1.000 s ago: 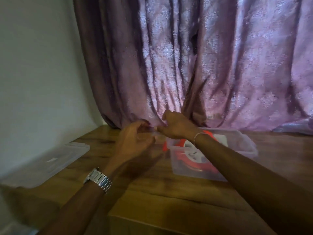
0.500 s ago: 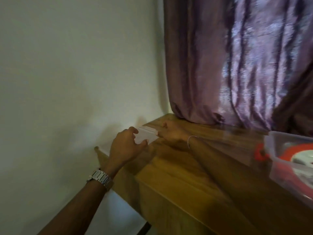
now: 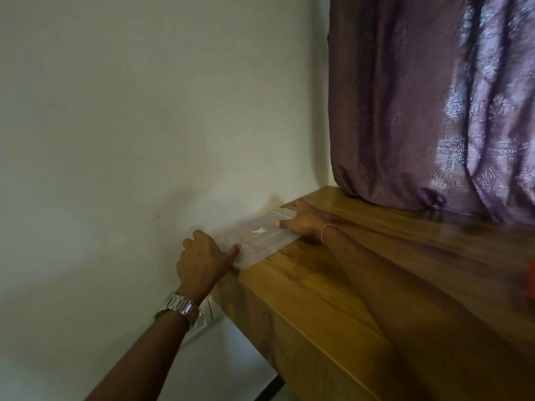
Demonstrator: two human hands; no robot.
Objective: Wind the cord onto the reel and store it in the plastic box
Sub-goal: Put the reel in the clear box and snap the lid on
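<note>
A person's left hand (image 3: pixel 202 260), a metal watch (image 3: pixel 181 305) on its wrist, grips the near end of a clear plastic lid (image 3: pixel 257 237), thumb pressed on the top face and fingers curled over the edge nearest the wall; the right hand (image 3: pixel 301 219), a thin bracelet (image 3: pixel 327 231) at its wrist, holds the far end of the same lid, thumb on top and fingers wrapped round the far rim; the lid lies flat at the left-hand edge of the wooden tabletop (image 3: pixel 362 273), its near corner reaching the table's corner and its long side running close along the pale wall (image 3: pixel 144 125); whether it touches the wall cannot be told; the right forearm stretches across the wood from the lower right; beyond the lid the tabletop runs bare toward a purple patterned curtain (image 3: pixel 434 111) that hangs down onto its back edge; the front edge of the table drops away diagonally toward the lower right, with open space beside the wall below the left wrist, where a white wall fitting (image 3: pixel 207 315) shows behind the watch; a sliver of orange (image 3: pixel 532 280), too cropped to identify, sits at the right border of the frame; the box, reel and cord are out of view.
</note>
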